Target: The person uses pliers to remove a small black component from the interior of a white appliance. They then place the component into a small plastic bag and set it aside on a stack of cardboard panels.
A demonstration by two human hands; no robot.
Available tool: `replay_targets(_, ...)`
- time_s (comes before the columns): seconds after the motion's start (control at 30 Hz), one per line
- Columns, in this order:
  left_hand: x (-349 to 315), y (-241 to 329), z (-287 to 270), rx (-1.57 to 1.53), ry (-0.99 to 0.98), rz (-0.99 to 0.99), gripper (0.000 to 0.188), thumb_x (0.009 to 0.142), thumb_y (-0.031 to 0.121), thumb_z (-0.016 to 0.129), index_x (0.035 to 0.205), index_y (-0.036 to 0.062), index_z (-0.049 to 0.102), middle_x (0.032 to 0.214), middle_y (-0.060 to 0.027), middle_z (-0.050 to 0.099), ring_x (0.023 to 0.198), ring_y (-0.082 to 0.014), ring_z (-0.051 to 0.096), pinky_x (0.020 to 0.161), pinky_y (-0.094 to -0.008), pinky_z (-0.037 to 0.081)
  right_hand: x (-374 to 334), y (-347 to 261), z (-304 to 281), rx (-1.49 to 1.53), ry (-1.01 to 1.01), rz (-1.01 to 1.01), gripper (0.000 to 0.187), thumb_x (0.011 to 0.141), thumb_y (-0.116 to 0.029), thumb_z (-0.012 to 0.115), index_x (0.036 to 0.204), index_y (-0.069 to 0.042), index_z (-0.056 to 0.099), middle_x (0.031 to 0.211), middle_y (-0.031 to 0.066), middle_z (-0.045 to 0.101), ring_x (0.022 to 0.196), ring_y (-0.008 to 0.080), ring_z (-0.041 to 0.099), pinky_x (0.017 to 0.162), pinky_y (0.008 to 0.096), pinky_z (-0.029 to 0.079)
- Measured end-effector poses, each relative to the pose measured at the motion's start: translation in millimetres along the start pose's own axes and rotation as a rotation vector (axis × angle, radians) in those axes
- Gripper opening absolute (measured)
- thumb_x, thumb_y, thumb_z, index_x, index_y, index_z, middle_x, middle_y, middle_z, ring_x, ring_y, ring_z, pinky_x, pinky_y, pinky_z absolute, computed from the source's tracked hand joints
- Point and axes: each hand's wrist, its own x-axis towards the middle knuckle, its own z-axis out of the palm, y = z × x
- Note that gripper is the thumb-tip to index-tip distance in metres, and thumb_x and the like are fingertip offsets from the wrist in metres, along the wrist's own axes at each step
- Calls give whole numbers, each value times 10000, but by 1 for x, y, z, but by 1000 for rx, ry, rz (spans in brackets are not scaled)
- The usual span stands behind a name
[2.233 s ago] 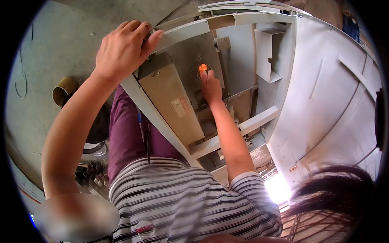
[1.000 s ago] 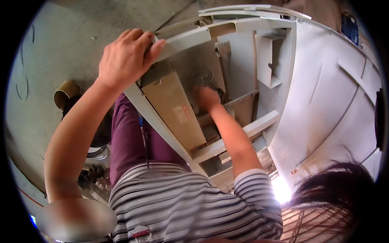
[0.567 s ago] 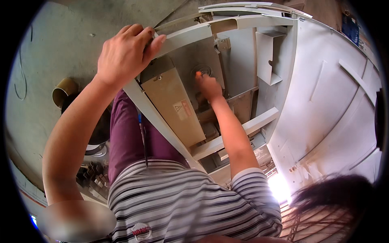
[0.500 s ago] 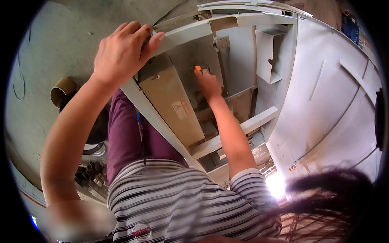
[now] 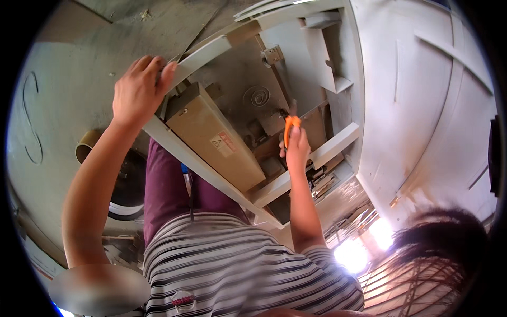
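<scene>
My right hand (image 5: 297,150) grips a pair of orange-handled pliers (image 5: 290,128) above the inside of an open metal cabinet. The tool's dark jaws point away from me, and I cannot make out anything between them. My left hand (image 5: 136,95) is closed over the far left corner of the cabinet frame (image 5: 203,59). A beige box (image 5: 211,138) with a warning label lies along the cabinet's left side. Beyond the pliers, a spiral coil (image 5: 257,96) shows on the grey inner panel. Near it is a small metal bracket (image 5: 273,55).
A large white panel (image 5: 406,105) rises on the right. A crossbar (image 5: 335,145) spans the near part of the cabinet. On the floor at the left are a brass-coloured cylinder (image 5: 87,145), a dark round object (image 5: 129,179) and a loose wire (image 5: 27,116).
My right hand has drawn back toward me and slightly right, bringing the pliers into clearer sight and uncovering the coil. My left hand stays on the frame corner while the view has shifted.
</scene>
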Motion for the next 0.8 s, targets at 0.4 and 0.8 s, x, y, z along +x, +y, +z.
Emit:
replay_targets(0.4,26,162,98,-717,-793,124,192,962,48,528,1118,-42,595,959,-133,655,862,-210,650,786,-338,511,-114,102,-5,637,753,93,352,1035,-334,444,1231,-41,454,798,43,613,609,93,526,545,218,384)
replay_targets(0.8,11,127,347,-391,-1706,-265,415,964,84,523,1373,32,470,1287,-86,558,1146,-183,562,987,-338,458,-154,166,43,791,1034,120,376,1034,-399,422,939,-37,460,869,138,613,727,170,541,699,286,443)
